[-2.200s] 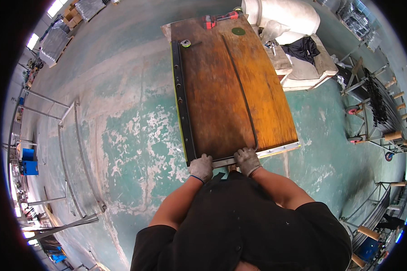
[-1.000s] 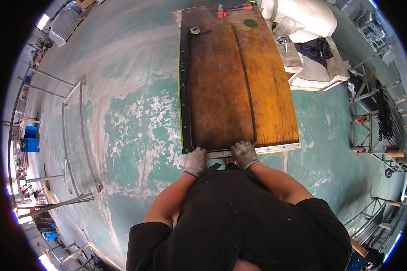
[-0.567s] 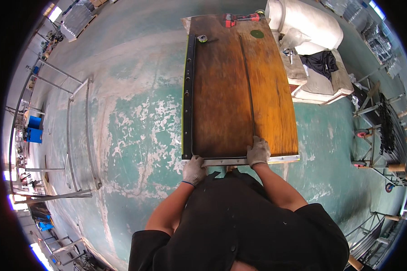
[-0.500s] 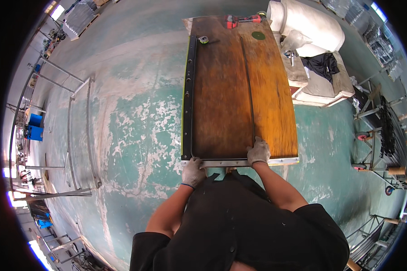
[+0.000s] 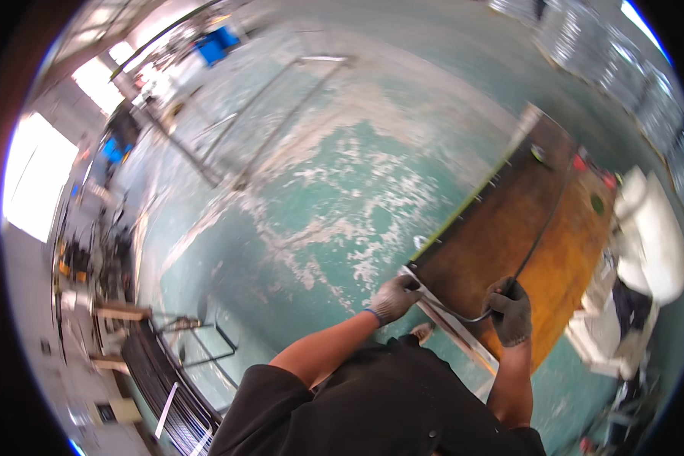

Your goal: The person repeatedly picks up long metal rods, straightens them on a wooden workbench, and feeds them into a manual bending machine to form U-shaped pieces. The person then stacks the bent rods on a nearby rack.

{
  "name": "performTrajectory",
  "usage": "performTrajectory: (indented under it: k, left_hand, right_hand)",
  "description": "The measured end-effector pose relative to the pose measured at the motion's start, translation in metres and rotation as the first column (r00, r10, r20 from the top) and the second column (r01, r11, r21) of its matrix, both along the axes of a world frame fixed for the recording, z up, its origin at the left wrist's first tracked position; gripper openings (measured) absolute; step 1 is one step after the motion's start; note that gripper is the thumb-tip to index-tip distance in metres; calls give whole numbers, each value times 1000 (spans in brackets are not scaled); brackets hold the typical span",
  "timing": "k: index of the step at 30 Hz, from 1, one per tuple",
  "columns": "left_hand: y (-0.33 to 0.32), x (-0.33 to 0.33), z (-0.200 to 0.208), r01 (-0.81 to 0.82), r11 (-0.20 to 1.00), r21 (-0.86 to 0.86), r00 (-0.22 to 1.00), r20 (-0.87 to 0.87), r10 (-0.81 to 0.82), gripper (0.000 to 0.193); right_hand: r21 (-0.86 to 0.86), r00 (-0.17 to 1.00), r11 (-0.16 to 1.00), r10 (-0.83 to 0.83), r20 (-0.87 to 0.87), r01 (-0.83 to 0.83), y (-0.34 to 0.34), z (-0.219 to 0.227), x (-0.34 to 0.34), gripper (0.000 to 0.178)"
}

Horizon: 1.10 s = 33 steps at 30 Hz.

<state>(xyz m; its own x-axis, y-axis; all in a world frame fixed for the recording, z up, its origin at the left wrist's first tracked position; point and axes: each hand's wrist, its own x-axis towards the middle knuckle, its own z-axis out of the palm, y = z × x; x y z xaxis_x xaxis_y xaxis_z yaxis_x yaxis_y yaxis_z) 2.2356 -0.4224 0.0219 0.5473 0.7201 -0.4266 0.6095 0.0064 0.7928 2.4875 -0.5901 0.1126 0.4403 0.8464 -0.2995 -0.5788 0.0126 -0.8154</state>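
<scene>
A thin black bent rod point(image 5: 541, 237) runs along a worn brown wooden work table point(image 5: 501, 220) and curves near my body. My right hand point(image 5: 511, 313), in a grey-stained work glove, is closed round the rod above the near part of the table. My left hand point(image 5: 394, 299), also gloved, is closed at the table's near left corner, where the rod's near section reaches its fingers. The glove hides the exact grip there. A pale metal strip point(image 5: 454, 325) edges the near side of the table. The rod's far end is blurred.
A small tape measure point(image 5: 538, 154) and a red power tool point(image 5: 581, 163) lie at the table's far end. White wrapped rolls point(image 5: 650, 235) stand to the right. Black rods point(image 5: 156, 380) fill a rack at lower left. A metal frame point(image 5: 277, 114) stands on the floor farther off.
My view has swung left, so the table appears farther right and tilted. Both hands were low at the table's near edge; now the rod's near part is lifted between them.
</scene>
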Motion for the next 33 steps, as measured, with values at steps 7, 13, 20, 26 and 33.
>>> performTrajectory:
  k: [7, 13, 20, 26, 33]
  left_hand:
    - [49, -98, 122, -150, 977, -150, 845, 494, 206, 47]
    - [12, -262, 175, -165, 982, -89, 704, 687, 180, 37]
    - [-55, -411, 160, -781, 619, -86, 458, 595, 661, 15]
    - [-109, -557, 157, -980, 30, 195, 128, 514, 848, 17]
    - [-232, -720, 151, -912, -410, -7, -355, 514, 780, 19]
  right_hand:
    - [-7, 870, 901, 421, 256, -433, 71, 71, -170, 23]
    - [-390, 346, 643, 720, 601, -659, 84, 64, -360, 24]
    - [-508, -484, 321, 156, 861, -800, 100, -90, -513, 48]
    - [-327, -254, -17, 667, 700, -945, 98, -41, -624, 21]
    - [-440, -463, -179, 530, 710, -880, 114, -91, -776, 22]
